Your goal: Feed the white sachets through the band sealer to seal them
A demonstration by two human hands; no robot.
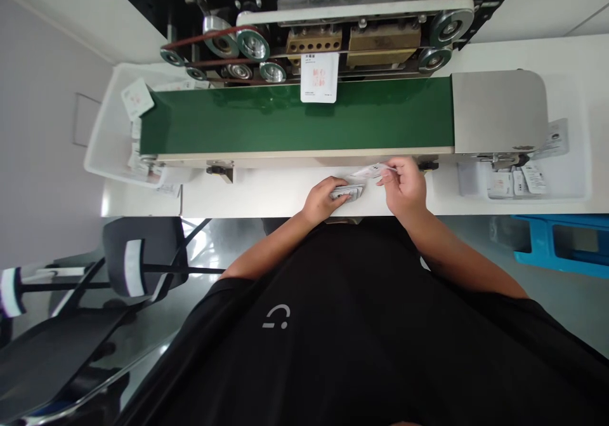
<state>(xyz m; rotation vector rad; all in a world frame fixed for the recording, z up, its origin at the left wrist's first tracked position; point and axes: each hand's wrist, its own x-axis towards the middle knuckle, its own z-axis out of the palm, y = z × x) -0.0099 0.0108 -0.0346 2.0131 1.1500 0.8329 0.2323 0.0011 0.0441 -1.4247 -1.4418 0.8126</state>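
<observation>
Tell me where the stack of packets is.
The stack of packets is just right of the head view's centre, in the left hand, below the green belt.

A slightly fanned stack of white printed sachets (353, 191) is held; toward its two o'clock, a single pink-marked sachet (372, 171) is held tilted.
</observation>
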